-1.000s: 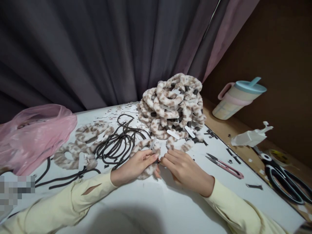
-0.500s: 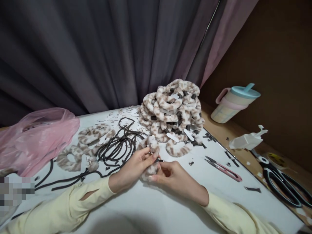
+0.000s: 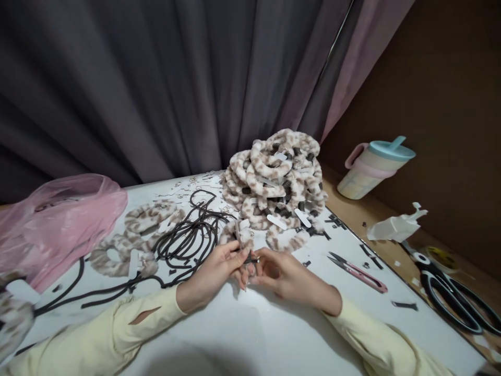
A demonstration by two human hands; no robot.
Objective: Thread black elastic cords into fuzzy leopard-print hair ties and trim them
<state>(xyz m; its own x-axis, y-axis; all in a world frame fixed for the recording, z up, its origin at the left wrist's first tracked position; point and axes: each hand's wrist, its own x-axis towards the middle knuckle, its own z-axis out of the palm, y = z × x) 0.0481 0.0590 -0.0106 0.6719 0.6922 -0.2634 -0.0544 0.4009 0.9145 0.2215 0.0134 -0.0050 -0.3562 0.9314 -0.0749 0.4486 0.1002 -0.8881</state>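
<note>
My left hand (image 3: 221,266) is closed, thumb pressed over its fingers, gripping a fluffy spotted loop (image 3: 246,236) whose plush shows just beyond the fingertips. A short black cord end (image 3: 253,260) pokes out between the two hands. Thumb and fingers of my right hand (image 3: 284,271) pinch at that cord end, though the fingertips partly hide it. Behind the hands is a tall pile of similar fluffy loops (image 3: 274,172) with dark coils and white tabs. Left of them, a tangle of black cord (image 3: 186,235) lies on the white table (image 3: 219,334).
Two more fluffy loops (image 3: 113,258) and a pink plastic bag (image 3: 74,209) are on the left. To the right lie pink-handled thread snips (image 3: 362,274), black-handled scissors (image 3: 450,297), a tape roll (image 3: 442,258), a white bottle (image 3: 397,224) and a lidded cup (image 3: 371,169).
My right hand has turned and shifted slightly up, its fingers now at the cord end. The plush that hung below the fingers has moved out of sight there.
</note>
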